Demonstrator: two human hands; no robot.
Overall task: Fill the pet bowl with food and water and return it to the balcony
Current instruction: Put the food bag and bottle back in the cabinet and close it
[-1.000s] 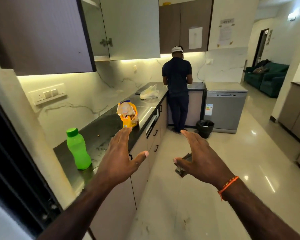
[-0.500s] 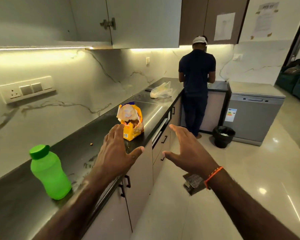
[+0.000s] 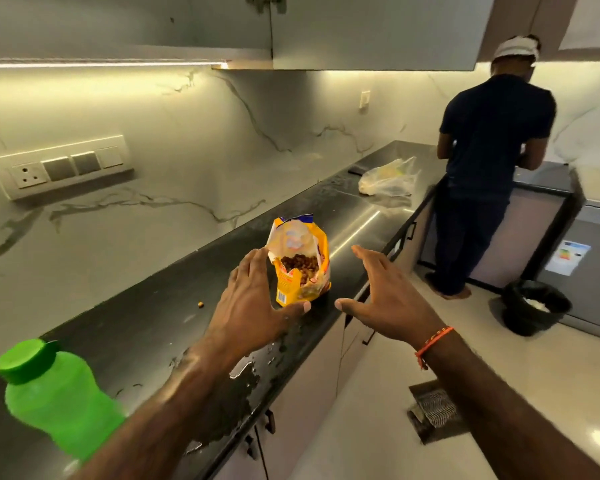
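While your hands reach forward with spread, straight fingers, neither holds anything: your left hand [image 3: 253,299] is just beside the open yellow food bag [image 3: 300,261], your right hand [image 3: 388,296] a little apart on its other side. The bag stands upright on the black counter [image 3: 146,327], brown kibble showing inside. A green bottle [image 3: 54,393] sits nearer you, at left.

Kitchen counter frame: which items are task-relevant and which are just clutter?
For the job:
- open yellow food bag, kibble visible inside
- green bottle, capped
- left hand and right hand, both open, either side of the bag

Lying about:
- clear plastic bag farther along the counter
- black bin on the floor
- stray kibble
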